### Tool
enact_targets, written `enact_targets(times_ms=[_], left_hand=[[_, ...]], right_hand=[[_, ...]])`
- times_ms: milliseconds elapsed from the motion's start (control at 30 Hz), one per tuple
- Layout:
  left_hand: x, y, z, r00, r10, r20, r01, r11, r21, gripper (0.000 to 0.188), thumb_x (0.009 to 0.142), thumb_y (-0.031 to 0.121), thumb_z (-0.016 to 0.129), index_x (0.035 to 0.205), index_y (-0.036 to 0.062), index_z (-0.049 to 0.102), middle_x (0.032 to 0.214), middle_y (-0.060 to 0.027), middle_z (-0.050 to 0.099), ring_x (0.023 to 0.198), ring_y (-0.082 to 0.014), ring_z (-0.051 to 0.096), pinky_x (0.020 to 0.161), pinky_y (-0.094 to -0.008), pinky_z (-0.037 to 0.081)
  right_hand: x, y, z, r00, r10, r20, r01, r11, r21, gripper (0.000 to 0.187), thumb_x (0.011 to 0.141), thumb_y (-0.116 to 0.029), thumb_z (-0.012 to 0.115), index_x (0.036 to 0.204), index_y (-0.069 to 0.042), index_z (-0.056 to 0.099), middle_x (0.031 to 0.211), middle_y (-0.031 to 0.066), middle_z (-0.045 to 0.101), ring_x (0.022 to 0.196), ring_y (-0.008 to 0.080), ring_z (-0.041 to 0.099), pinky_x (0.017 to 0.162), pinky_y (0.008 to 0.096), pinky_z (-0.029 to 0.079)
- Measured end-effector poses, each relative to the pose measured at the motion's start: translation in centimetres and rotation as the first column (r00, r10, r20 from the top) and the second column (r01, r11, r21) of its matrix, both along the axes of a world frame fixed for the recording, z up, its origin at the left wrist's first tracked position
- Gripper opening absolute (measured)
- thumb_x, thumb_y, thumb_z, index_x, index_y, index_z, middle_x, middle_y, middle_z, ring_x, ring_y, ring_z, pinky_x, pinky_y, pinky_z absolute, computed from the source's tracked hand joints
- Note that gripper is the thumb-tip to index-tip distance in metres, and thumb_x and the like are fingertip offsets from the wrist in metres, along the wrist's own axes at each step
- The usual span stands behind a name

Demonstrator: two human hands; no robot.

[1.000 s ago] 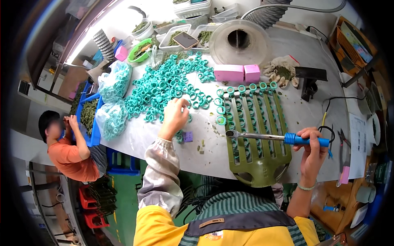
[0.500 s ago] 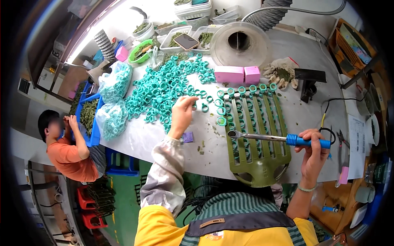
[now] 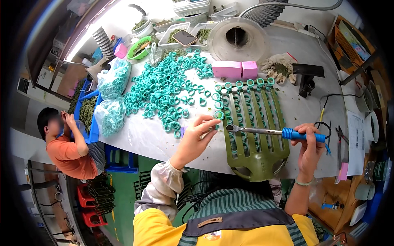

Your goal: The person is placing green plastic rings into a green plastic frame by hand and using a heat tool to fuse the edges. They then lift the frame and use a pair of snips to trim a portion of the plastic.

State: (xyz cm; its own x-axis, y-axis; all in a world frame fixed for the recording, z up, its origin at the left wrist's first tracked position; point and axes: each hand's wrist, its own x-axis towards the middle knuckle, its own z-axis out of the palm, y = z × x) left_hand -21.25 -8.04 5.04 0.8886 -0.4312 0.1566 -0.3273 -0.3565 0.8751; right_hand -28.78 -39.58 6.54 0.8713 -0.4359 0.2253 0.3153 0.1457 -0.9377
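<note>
My left hand [image 3: 196, 140] is closed in a pinch on a small teal ring [image 3: 216, 127], mostly covered by the fingertips, at the left edge of an olive-green slotted frame [image 3: 257, 167]. Teal rings line the frame's top and left edges and show between its long bars. My right hand [image 3: 308, 148] grips the blue handle of a soldering iron [image 3: 304, 135]. The iron's metal shaft lies level over the frame, and its spoon-like tip [image 3: 232, 128] is close to the left fingertips. A large heap of teal rings [image 3: 164, 84] spreads over the grey table.
Clear bags of rings [image 3: 111, 117] stand at the left. Behind the frame are pink blocks [image 3: 227, 69], a cone-shaped extractor hood [image 3: 217, 43], a glove [image 3: 277, 67] and a black stand [image 3: 305, 78]. Pliers [image 3: 342, 143] lie right. A person in orange [image 3: 69, 153] sits far left.
My left hand has moved right and nearer, from the ring heap to the frame's left edge, with a ring in its fingers. The iron has shifted slightly left in the view.
</note>
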Motion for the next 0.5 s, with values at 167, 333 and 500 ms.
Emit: enact_targets(times_ms=[167,333,500], left_hand=[[0.6,-1.3,-0.9,0.936,-0.040,0.349,-0.034,0.978,0.204,0.032,0.081,0.001,0.070,0.112,0.0061,0.068,0.111,-0.0096,0.067,0.104,-0.0301,0.059,0.091,-0.0387,0.048],[1.0,-1.6,-1.2,0.909,-0.110,0.402,-0.015,0.955,0.297,0.030,0.080,0.001,0.071,0.109,0.0050,0.069,0.111,-0.0086,0.067,0.105,-0.0288,0.059,0.090,-0.0378,0.049],[1.1,-1.5,-0.9,0.906,-0.129,0.404,-0.006,0.948,0.318,0.029,0.081,0.002,0.071,0.109,0.0043,0.069,0.109,-0.0088,0.067,0.103,-0.0284,0.059,0.090,-0.0370,0.049]], right_hand=[[0.3,0.2,-1.1,0.998,0.050,0.024,-0.051,0.999,0.020,0.024,0.097,-0.016,0.056,0.087,0.003,0.066,0.091,0.0128,0.066,0.068,0.0162,0.065,0.054,0.0259,0.056],[0.7,1.1,-1.5,0.996,0.072,0.048,-0.073,0.997,0.022,0.023,0.097,-0.014,0.056,0.088,0.004,0.066,0.093,0.0134,0.066,0.067,0.0161,0.065,0.055,0.0262,0.056],[-0.2,0.0,0.2,0.998,0.050,0.042,-0.050,0.999,-0.010,0.024,0.097,-0.015,0.056,0.084,0.003,0.065,0.090,0.0131,0.065,0.065,0.0155,0.064,0.052,0.0251,0.055]])
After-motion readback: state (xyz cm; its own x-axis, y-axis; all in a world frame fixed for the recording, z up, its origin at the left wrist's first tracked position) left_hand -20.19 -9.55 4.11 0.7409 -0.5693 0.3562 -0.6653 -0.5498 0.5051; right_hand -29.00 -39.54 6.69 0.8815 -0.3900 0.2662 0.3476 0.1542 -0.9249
